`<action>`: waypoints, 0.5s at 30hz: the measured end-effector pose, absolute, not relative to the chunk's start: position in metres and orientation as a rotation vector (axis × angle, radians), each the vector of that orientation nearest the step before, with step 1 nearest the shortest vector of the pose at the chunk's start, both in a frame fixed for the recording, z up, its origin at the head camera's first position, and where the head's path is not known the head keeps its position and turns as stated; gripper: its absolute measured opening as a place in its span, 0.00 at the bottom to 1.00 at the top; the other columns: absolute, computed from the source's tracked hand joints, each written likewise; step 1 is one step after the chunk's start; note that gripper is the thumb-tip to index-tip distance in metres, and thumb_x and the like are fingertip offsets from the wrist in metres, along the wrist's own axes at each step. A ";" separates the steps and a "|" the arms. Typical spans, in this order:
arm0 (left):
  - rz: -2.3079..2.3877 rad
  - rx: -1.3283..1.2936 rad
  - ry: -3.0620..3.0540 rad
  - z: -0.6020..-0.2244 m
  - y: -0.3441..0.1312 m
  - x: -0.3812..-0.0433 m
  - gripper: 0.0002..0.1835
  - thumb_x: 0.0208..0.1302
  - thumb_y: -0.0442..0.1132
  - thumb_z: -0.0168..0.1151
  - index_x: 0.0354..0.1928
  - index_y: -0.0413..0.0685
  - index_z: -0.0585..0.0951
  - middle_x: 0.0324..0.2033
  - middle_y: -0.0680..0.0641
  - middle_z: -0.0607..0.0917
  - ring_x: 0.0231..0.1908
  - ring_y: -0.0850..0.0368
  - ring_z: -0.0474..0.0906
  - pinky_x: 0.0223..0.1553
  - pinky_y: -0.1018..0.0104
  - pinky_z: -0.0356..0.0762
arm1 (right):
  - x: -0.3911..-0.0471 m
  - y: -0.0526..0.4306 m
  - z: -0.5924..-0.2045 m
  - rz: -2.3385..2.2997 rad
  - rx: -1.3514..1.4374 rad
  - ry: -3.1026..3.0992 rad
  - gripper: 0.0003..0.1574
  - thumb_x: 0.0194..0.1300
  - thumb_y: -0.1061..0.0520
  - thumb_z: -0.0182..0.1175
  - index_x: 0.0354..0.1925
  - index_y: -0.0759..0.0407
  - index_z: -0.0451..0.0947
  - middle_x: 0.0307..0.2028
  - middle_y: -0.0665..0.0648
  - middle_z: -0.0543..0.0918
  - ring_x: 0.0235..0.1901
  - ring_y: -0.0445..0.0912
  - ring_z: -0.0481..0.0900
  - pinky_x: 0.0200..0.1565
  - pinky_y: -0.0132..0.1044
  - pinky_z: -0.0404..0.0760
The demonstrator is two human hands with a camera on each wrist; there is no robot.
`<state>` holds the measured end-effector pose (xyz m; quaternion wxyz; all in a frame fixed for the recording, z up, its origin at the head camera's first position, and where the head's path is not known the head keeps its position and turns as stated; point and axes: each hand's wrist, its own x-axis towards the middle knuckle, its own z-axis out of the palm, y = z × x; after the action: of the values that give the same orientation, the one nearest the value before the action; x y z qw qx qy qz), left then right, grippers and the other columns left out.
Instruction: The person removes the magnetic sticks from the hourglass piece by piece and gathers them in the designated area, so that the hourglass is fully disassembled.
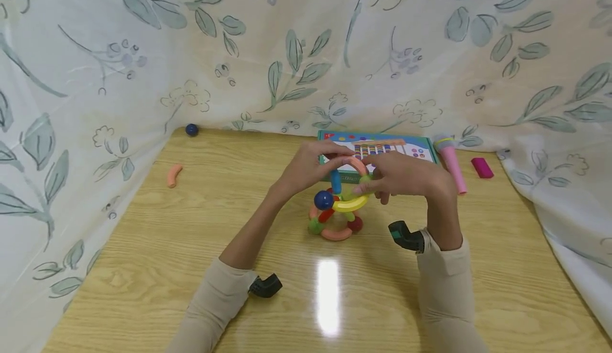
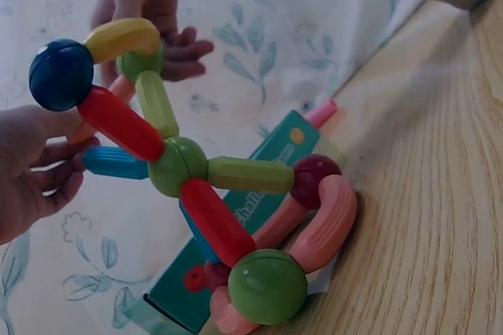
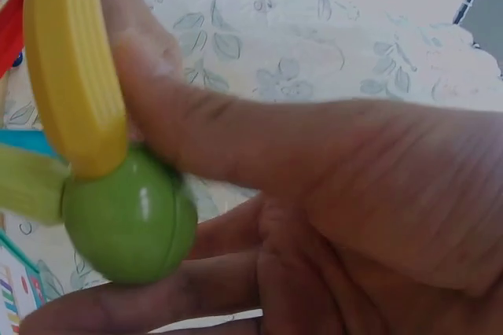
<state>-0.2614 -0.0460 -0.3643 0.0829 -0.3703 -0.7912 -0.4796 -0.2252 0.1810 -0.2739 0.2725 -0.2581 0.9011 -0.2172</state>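
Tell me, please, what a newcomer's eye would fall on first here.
The colourful ball-and-rod model on the wooden table stands out first, its upper part held by the left fingers and right fingers. Behind it lies a teal-edged box, with a pink microphone-shaped object to the right.

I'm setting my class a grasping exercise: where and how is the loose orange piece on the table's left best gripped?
Probably pinch the orange piece at its middle, across its narrow width, the left hand coming down from above. It lies on the table, slim and gently curved, nothing touching its sides, and on that hand's side.
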 end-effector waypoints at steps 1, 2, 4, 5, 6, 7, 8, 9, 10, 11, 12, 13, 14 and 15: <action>-1.430 -1.106 -2.360 -0.365 -0.045 -0.261 0.12 0.72 0.37 0.67 0.52 0.41 0.89 0.45 0.45 0.93 0.42 0.56 0.89 0.48 0.69 0.85 | -0.223 0.181 -0.274 -0.624 -0.691 2.432 0.32 0.73 0.41 0.65 0.58 0.62 0.69 0.30 0.55 0.87 0.26 0.45 0.85 0.43 0.40 0.80; -1.429 -1.105 -2.356 -0.365 -0.045 -0.261 0.12 0.72 0.37 0.67 0.52 0.41 0.89 0.45 0.45 0.93 0.41 0.56 0.89 0.48 0.70 0.85 | -0.222 0.182 -0.274 -0.659 -0.694 2.442 0.32 0.72 0.43 0.67 0.58 0.62 0.67 0.32 0.56 0.87 0.26 0.45 0.84 0.43 0.41 0.80; -1.431 -1.103 -2.349 -0.366 -0.043 -0.262 0.12 0.72 0.38 0.67 0.52 0.42 0.89 0.45 0.45 0.93 0.41 0.56 0.89 0.48 0.71 0.84 | -0.218 0.183 -0.273 -0.713 -0.716 2.466 0.32 0.70 0.46 0.69 0.58 0.61 0.64 0.34 0.57 0.86 0.27 0.46 0.84 0.43 0.41 0.80; -1.432 -1.104 -2.346 -0.366 -0.042 -0.262 0.12 0.72 0.37 0.67 0.52 0.42 0.89 0.45 0.45 0.93 0.41 0.56 0.89 0.48 0.71 0.84 | -0.217 0.183 -0.273 -0.714 -0.745 2.487 0.31 0.70 0.48 0.69 0.58 0.60 0.64 0.35 0.57 0.86 0.28 0.45 0.84 0.42 0.42 0.80; -1.430 -1.106 -2.346 -0.366 -0.042 -0.262 0.12 0.72 0.37 0.67 0.53 0.41 0.89 0.44 0.45 0.93 0.41 0.56 0.88 0.48 0.71 0.84 | -0.216 0.183 -0.272 -0.702 -0.780 2.506 0.30 0.70 0.49 0.70 0.57 0.59 0.65 0.34 0.56 0.85 0.28 0.45 0.83 0.41 0.41 0.81; -1.426 -1.108 -2.351 -0.365 -0.041 -0.261 0.12 0.72 0.37 0.67 0.53 0.42 0.89 0.44 0.45 0.93 0.41 0.56 0.88 0.48 0.69 0.85 | -0.216 0.183 -0.272 -0.692 -0.815 2.519 0.28 0.70 0.51 0.70 0.57 0.57 0.65 0.35 0.54 0.84 0.29 0.44 0.82 0.41 0.41 0.81; -1.422 -1.113 -2.357 -0.366 -0.041 -0.261 0.12 0.72 0.37 0.67 0.53 0.41 0.88 0.44 0.45 0.92 0.41 0.56 0.88 0.49 0.67 0.85 | -0.215 0.183 -0.271 -0.674 -0.846 2.531 0.26 0.70 0.52 0.69 0.57 0.55 0.67 0.34 0.53 0.84 0.29 0.44 0.82 0.41 0.40 0.80; -1.411 -1.117 -2.366 -0.366 -0.041 -0.261 0.13 0.72 0.37 0.67 0.54 0.41 0.88 0.44 0.45 0.92 0.42 0.55 0.87 0.50 0.65 0.86 | -0.215 0.184 -0.270 -0.649 -0.883 2.540 0.25 0.70 0.52 0.69 0.57 0.54 0.68 0.34 0.52 0.84 0.31 0.43 0.81 0.41 0.40 0.80; -1.402 -1.122 -2.377 -0.366 -0.041 -0.261 0.13 0.71 0.36 0.67 0.54 0.41 0.88 0.44 0.44 0.92 0.42 0.55 0.87 0.50 0.62 0.86 | -0.214 0.184 -0.270 -0.624 -0.919 2.543 0.23 0.71 0.53 0.69 0.57 0.53 0.70 0.34 0.51 0.84 0.31 0.43 0.80 0.41 0.39 0.80; -1.388 -1.126 -2.388 -0.366 -0.040 -0.261 0.13 0.71 0.36 0.68 0.55 0.41 0.88 0.44 0.44 0.92 0.43 0.54 0.87 0.51 0.60 0.87 | -0.214 0.185 -0.269 -0.606 -0.947 2.540 0.21 0.71 0.54 0.68 0.57 0.53 0.73 0.34 0.50 0.84 0.32 0.42 0.80 0.41 0.39 0.80; -1.377 -1.130 -2.401 -0.367 -0.040 -0.260 0.14 0.71 0.36 0.68 0.55 0.41 0.87 0.44 0.45 0.92 0.43 0.54 0.87 0.51 0.59 0.87 | -0.213 0.185 -0.269 -0.594 -0.960 2.532 0.18 0.72 0.54 0.67 0.56 0.53 0.76 0.35 0.49 0.85 0.32 0.41 0.80 0.41 0.39 0.80; -1.368 -1.129 -2.411 -0.367 -0.040 -0.260 0.14 0.70 0.36 0.69 0.55 0.42 0.87 0.45 0.45 0.92 0.44 0.54 0.87 0.52 0.57 0.87 | -0.213 0.185 -0.268 -0.583 -0.966 2.523 0.16 0.73 0.55 0.66 0.56 0.54 0.78 0.37 0.49 0.86 0.33 0.40 0.81 0.42 0.39 0.81; -1.361 -1.128 -2.417 -0.367 -0.041 -0.260 0.14 0.70 0.37 0.69 0.56 0.43 0.87 0.45 0.45 0.92 0.44 0.54 0.87 0.52 0.58 0.87 | -0.213 0.184 -0.268 -0.570 -0.967 2.515 0.15 0.74 0.55 0.65 0.56 0.54 0.80 0.38 0.49 0.87 0.33 0.40 0.82 0.43 0.39 0.81; -1.359 -1.123 -2.420 -0.367 -0.041 -0.260 0.14 0.70 0.37 0.69 0.56 0.43 0.87 0.45 0.46 0.92 0.45 0.55 0.88 0.52 0.60 0.87 | -0.213 0.184 -0.267 -0.560 -0.973 2.510 0.13 0.74 0.56 0.64 0.55 0.56 0.82 0.39 0.49 0.88 0.33 0.39 0.82 0.43 0.39 0.82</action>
<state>-0.2595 -0.0409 -0.3670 0.0736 -0.3741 -0.8061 -0.4525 -0.2127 0.1842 -0.2671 0.1947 -0.3472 0.8953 -0.1999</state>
